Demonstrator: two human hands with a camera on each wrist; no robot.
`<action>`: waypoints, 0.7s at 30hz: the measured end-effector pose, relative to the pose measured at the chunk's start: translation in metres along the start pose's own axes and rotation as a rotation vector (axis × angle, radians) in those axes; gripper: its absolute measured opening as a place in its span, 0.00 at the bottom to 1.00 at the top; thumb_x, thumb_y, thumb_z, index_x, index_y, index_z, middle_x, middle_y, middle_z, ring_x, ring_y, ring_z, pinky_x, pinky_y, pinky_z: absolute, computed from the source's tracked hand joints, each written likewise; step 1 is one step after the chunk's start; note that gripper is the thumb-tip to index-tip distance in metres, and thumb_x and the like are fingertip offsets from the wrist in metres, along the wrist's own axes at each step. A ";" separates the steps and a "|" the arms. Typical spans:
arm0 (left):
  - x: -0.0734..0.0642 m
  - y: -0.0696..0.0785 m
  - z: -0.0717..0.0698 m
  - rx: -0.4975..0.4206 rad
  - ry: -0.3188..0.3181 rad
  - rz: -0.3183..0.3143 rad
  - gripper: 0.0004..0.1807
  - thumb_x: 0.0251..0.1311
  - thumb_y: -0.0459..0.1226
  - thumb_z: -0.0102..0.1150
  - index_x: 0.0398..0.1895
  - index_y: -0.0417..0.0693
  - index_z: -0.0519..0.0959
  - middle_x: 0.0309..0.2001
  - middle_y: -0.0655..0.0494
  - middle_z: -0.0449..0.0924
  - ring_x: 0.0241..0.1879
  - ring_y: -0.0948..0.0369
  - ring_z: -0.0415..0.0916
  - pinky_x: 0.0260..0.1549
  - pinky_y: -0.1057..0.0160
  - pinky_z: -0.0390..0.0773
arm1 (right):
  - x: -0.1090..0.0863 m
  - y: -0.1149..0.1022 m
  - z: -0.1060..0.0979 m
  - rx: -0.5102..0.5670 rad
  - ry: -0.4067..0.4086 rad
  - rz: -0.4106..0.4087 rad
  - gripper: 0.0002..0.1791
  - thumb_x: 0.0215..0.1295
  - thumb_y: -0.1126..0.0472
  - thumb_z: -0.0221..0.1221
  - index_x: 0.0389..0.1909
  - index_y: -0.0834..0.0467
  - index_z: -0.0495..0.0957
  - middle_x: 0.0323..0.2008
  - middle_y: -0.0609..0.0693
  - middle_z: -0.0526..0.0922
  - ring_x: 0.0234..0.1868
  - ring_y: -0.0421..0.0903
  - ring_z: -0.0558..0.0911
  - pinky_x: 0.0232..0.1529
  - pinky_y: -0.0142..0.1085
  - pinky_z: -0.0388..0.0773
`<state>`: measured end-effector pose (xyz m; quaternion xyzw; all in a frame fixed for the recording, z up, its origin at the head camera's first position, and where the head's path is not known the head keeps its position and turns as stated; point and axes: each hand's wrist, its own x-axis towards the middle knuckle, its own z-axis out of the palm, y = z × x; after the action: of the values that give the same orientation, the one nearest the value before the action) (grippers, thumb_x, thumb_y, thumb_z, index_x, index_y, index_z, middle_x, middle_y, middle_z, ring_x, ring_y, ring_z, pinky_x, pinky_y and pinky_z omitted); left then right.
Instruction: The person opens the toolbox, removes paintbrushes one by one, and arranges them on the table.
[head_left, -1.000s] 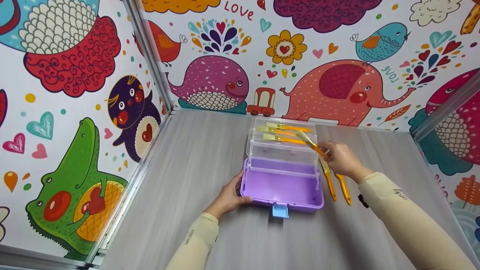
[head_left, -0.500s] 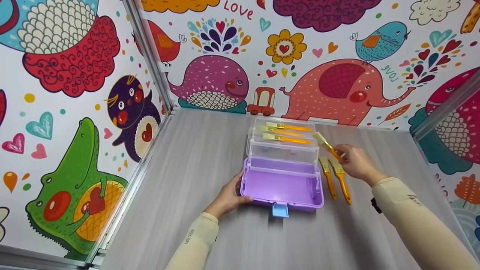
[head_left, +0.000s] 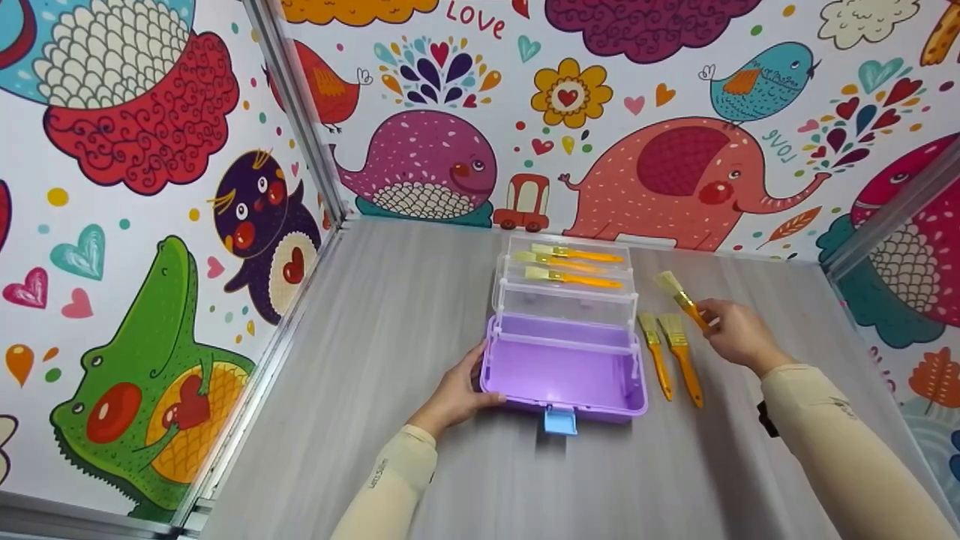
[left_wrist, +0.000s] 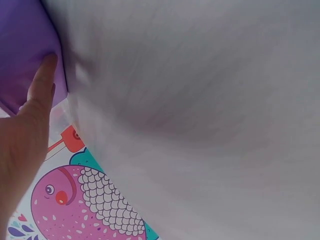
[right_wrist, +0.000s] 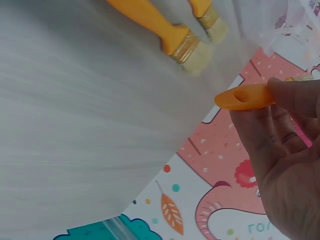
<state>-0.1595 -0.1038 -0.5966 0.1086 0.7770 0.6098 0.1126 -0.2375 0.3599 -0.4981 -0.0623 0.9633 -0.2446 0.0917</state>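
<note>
A purple toolbox stands with its clear lift-up trays folded out behind it. My left hand grips the box's front left corner, thumb at the front rim and fingers along the side; in the left wrist view a finger lies against the purple wall. To the right of the box, my right hand pinches a flat paintbrush by its orange handle, bristles toward the back left. In the right wrist view the handle's rounded end sticks out from between thumb and fingers.
Two paintbrushes, a narrower one and a wider one, lie on the grey table right of the box. Several more brushes lie in the top clear tray. A blue latch hangs at the box front. Printed panels enclose the table.
My right hand has carried its paintbrush to the right, away from the trays and past the two brushes on the table. The left hand and the box have stayed in place.
</note>
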 end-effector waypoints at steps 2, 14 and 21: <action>0.000 0.000 0.000 -0.006 -0.001 0.004 0.57 0.47 0.28 0.76 0.79 0.42 0.51 0.72 0.36 0.60 0.69 0.46 0.62 0.67 0.51 0.63 | -0.001 0.004 0.000 0.002 -0.005 0.004 0.25 0.61 0.74 0.56 0.61 0.67 0.74 0.50 0.66 0.79 0.48 0.62 0.77 0.45 0.54 0.83; 0.000 -0.001 0.000 0.010 0.006 -0.010 0.57 0.48 0.28 0.76 0.79 0.42 0.50 0.72 0.36 0.60 0.69 0.45 0.63 0.67 0.51 0.63 | -0.005 0.024 0.013 0.016 -0.007 0.018 0.25 0.57 0.73 0.57 0.59 0.69 0.74 0.48 0.69 0.80 0.44 0.62 0.78 0.36 0.49 0.84; 0.000 -0.001 0.000 0.012 0.003 -0.006 0.57 0.48 0.28 0.76 0.79 0.42 0.51 0.73 0.37 0.60 0.69 0.45 0.62 0.67 0.52 0.63 | -0.011 0.041 0.025 0.025 0.005 0.044 0.25 0.56 0.73 0.58 0.57 0.73 0.74 0.46 0.71 0.81 0.47 0.67 0.79 0.44 0.58 0.80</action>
<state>-0.1600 -0.1037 -0.5976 0.1064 0.7812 0.6048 0.1126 -0.2247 0.3864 -0.5377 -0.0394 0.9616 -0.2544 0.0953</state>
